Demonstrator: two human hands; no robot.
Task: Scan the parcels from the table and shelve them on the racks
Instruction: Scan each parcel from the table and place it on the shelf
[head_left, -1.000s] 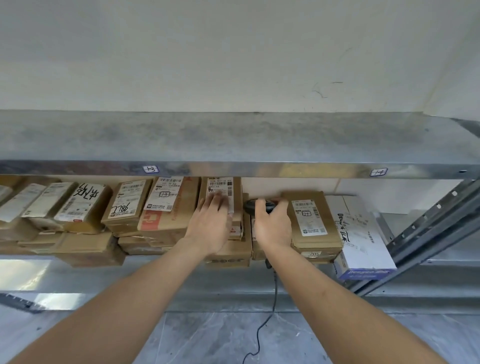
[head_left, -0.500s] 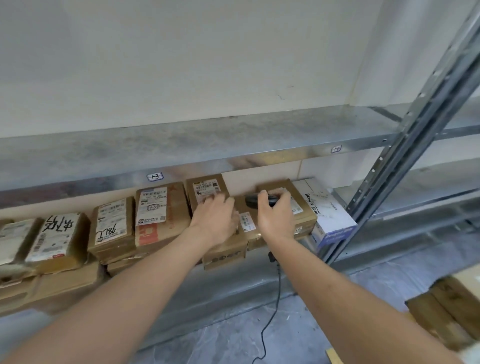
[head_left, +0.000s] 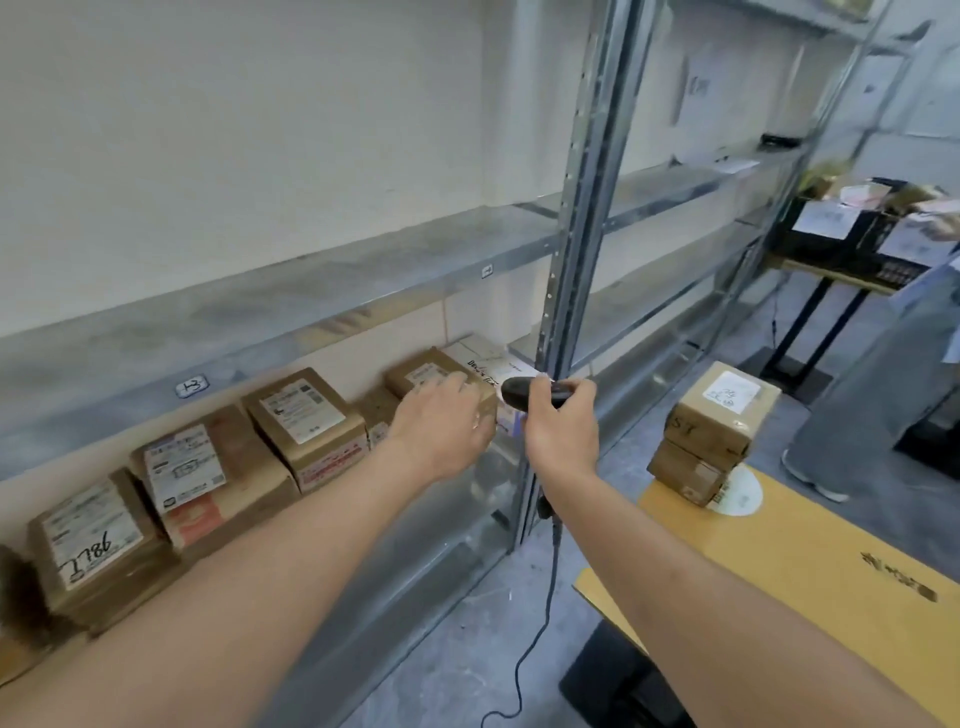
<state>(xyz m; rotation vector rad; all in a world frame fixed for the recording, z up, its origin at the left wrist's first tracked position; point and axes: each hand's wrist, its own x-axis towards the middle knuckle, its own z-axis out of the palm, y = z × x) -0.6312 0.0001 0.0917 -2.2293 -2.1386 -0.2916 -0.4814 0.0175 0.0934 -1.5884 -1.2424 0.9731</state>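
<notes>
1. Parcels (head_left: 306, 421): a row of brown boxes, labels up, lies on the low shelf (head_left: 363, 551) of the rack; a white box (head_left: 488, 364) ends the row beside the upright (head_left: 576, 260).
2. Left hand (head_left: 441, 426): fingers extended and loosely bent, resting on the brown box (head_left: 431, 376) next to the white one; no grip evident.
3. Right hand (head_left: 563, 436): fingers curled round a black scanner (head_left: 524, 397), held just right of the left hand; its cable (head_left: 540, 623) hangs to the floor.
4. Table (head_left: 810, 566): yellow-topped, to the right, carrying two stacked boxes (head_left: 711, 431).
5. Far right: a second person's trouser leg (head_left: 872, 395), partly in view.
</notes>
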